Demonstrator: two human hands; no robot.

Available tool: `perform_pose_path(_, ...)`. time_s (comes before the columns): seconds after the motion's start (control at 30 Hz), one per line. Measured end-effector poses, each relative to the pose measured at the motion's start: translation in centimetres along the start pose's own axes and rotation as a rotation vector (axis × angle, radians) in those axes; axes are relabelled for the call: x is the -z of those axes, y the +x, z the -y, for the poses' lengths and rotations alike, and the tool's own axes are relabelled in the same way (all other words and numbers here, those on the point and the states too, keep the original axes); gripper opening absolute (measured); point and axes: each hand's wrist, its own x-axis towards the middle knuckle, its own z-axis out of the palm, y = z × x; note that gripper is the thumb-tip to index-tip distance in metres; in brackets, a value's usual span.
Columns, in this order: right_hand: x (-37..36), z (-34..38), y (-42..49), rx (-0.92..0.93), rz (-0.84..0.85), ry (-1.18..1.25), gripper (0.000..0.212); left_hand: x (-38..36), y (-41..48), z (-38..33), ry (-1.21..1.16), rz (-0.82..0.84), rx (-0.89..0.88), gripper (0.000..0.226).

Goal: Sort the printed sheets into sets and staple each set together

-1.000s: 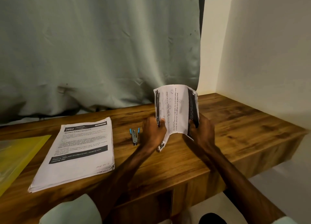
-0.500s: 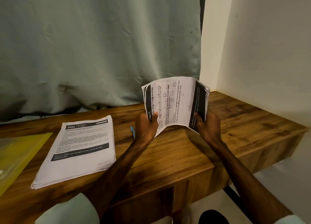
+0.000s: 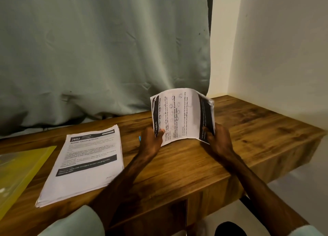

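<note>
Bowed white printed paper sheets [image 3: 182,115] were gripped at opposite edges by left hand [image 3: 150,141] and right hand [image 3: 219,141], over brown wood-grain surface [image 3: 262,131]; flat white paper stack [image 3: 85,166] lay on it.

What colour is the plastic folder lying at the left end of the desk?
Yellow and translucent; the head view shows the folder best.

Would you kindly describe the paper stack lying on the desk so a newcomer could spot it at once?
Start at the wooden desk by the green curtain. The stack lies on its left half, right of the yellow folder. Unlike the bowed set that the left hand and right hand grip, it lies flat, headed 2652.
</note>
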Motion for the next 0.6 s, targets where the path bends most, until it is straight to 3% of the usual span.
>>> perform_pose_path(0.13,-0.3,0.0,0.3,0.013,-0.001,-0.055,0.024,0.3,0.1,-0.3,0.000,0.016,-0.029,0.040)
perform_pose_path(0.23,-0.3,0.0,0.2,0.063,0.010,-0.071,0.034,0.2,0.0,0.4,0.038,0.036,-0.030,0.042)
perform_pose_path(0.6,-0.4,-0.5,0.0,0.030,0.011,-0.160,0.028,-0.2,0.8,1.8,0.024,0.034,0.017,0.044)
